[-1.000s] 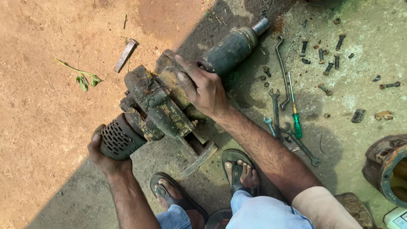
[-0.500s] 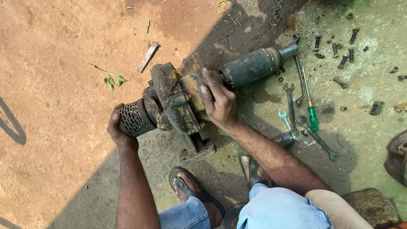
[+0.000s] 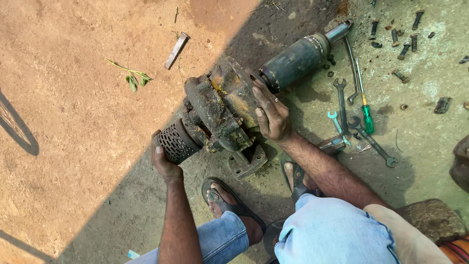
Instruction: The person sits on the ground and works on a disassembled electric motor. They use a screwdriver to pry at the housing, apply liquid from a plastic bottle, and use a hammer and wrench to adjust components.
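- Where the person squats at the bottom of the view, two sandalled feet (image 3: 229, 203) rest on the ground just short of the workpiece, one on either side of its flanged foot (image 3: 248, 161).
- The left hand (image 3: 165, 164) is cupped under the perforated strainer cage (image 3: 177, 142) at the near end, fingers wrapped round its rim.
- The right hand (image 3: 271, 112) lies flat on the far flank of the pump body (image 3: 220, 110), fingers spread and pressing rather than clenched.
- The pump body lies on its side on the ground, half in shadow, coated in rust, grease and yellowish residue.
- Handling judgement: cast metal, rigid and heavy; the greasy skin looks slippery. The cage is thin sheet and likely to dent, so load is better taken on the casting and the flanged foot.
- The dark cylindrical housing (image 3: 295, 58) extends from the body toward the far right, ending in a bare shaft stub.
- Just right of it lie open-ended spanners (image 3: 342, 105) and a green-handled screwdriver (image 3: 366, 115).
- Farthest out, loose bolts (image 3: 403, 49) are scattered; a flat metal bar (image 3: 176, 50) and a leafy sprig (image 3: 132, 78) lie on sunlit soil.
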